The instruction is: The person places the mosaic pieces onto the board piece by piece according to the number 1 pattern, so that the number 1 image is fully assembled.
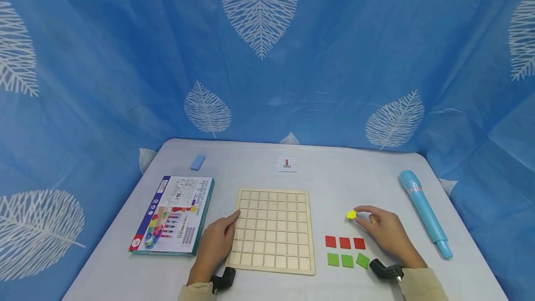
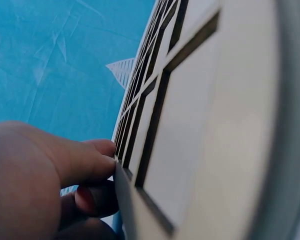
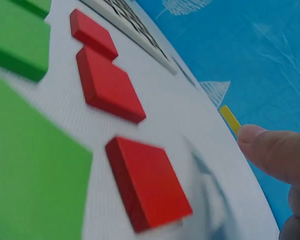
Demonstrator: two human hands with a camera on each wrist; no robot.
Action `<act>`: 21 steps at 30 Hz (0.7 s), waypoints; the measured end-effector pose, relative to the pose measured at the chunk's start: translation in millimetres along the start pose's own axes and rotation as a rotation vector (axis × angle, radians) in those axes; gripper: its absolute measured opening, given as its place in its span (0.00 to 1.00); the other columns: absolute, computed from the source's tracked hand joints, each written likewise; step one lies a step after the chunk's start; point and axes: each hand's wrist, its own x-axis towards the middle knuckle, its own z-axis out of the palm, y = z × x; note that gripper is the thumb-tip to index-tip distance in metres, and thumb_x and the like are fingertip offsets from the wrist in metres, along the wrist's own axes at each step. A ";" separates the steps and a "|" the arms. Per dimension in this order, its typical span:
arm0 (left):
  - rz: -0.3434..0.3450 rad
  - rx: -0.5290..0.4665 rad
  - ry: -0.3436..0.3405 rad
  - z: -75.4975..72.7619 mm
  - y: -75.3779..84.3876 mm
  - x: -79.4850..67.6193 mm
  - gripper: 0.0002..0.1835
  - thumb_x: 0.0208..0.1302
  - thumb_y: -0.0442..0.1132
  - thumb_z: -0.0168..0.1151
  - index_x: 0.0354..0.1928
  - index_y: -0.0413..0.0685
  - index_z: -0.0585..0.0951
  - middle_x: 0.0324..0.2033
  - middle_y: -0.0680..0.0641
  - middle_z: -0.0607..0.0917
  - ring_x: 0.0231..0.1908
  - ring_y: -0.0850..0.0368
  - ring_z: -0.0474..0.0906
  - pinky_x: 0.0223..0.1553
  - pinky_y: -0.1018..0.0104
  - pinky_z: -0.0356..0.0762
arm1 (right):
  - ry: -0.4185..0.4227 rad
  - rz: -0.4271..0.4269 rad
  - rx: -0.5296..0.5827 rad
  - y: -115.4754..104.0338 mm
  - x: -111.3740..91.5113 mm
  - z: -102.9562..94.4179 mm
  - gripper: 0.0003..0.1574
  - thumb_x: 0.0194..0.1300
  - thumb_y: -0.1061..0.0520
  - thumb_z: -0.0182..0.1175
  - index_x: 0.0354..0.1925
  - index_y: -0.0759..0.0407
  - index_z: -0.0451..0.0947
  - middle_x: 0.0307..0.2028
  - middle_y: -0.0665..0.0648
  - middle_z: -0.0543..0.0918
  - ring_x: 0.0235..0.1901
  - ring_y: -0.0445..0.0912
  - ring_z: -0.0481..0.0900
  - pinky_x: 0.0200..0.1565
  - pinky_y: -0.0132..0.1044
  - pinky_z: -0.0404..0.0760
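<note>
Green tiles [image 1: 347, 261], three, one askew; three red tiles [image 1: 344, 243] just beyond. Left hand [image 1: 216, 240] touches left edge of grid board [image 1: 270, 236]; whether gripping, cannot tell. Right hand [image 1: 386, 231] pinches yellow tile [image 1: 350, 215], thumb and finger, right of board. Box [image 1: 177, 215] left, toy microphone [image 1: 426, 212] right. Farther: picture card [image 1: 287, 164], blue block [image 1: 198, 162]; leaf-patterned curtain [image 1: 317, 96] behind.

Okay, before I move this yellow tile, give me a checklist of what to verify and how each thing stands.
1. Yellow tile pinched in the right hand: ok.
2. Left hand touching the left edge of the wooden grid board: ok.
3. Picture card face up beyond the board: ok.
4. Three red tiles in a row: ok.
5. Three green tiles all squared up: not ok, the rightmost is turned askew.
</note>
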 end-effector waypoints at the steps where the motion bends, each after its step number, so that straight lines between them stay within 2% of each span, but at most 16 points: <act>1: 0.000 -0.002 -0.002 0.1 0.1 -0.1 0.20 0.73 0.37 0.61 0.64 0.52 0.82 0.24 0.57 0.77 0.25 0.62 0.68 0.28 0.65 0.66 | 0.001 -0.003 0.004 -2.2 0.2 -0.4 0.23 0.65 0.50 0.71 0.56 0.54 0.84 0.16 0.49 0.64 0.16 0.43 0.61 0.21 0.34 0.60; 4: -0.005 -0.002 -0.010 1.0 0.2 -0.3 0.20 0.73 0.38 0.61 0.65 0.53 0.82 0.24 0.58 0.77 0.25 0.61 0.69 0.29 0.64 0.67 | 0.004 -0.020 0.016 -7.3 0.2 0.6 0.24 0.65 0.46 0.71 0.56 0.54 0.84 0.15 0.48 0.63 0.15 0.43 0.60 0.20 0.35 0.60; 8: -0.007 0.007 -0.011 2.2 -0.9 -1.0 0.20 0.74 0.38 0.61 0.65 0.53 0.82 0.34 0.52 0.86 0.30 0.61 0.75 0.33 0.60 0.74 | 0.028 -0.062 0.002 -12.0 3.9 2.6 0.23 0.65 0.47 0.72 0.55 0.54 0.85 0.15 0.47 0.61 0.15 0.42 0.58 0.20 0.34 0.59; 11: 0.001 0.013 -0.006 2.0 -1.6 -1.1 0.20 0.74 0.38 0.61 0.65 0.52 0.82 0.41 0.49 0.88 0.33 0.61 0.78 0.37 0.57 0.78 | 0.060 -0.089 -0.013 -18.8 8.8 3.4 0.22 0.63 0.51 0.73 0.54 0.54 0.85 0.14 0.47 0.60 0.14 0.42 0.57 0.19 0.34 0.59; 16: -0.001 0.007 -0.003 0.8 -2.2 -0.5 0.20 0.74 0.38 0.61 0.65 0.52 0.81 0.40 0.49 0.88 0.31 0.61 0.74 0.34 0.60 0.73 | 0.080 -0.103 0.042 -37.6 14.8 8.7 0.22 0.62 0.52 0.74 0.53 0.55 0.86 0.14 0.48 0.60 0.14 0.43 0.58 0.18 0.34 0.58; 21: -0.004 0.004 -0.012 1.7 -2.8 -1.8 0.20 0.74 0.38 0.61 0.65 0.53 0.81 0.43 0.49 0.88 0.34 0.60 0.77 0.37 0.59 0.75 | 0.071 -0.123 0.091 -49.9 17.5 19.4 0.21 0.62 0.51 0.74 0.52 0.54 0.86 0.13 0.47 0.60 0.13 0.41 0.55 0.17 0.34 0.58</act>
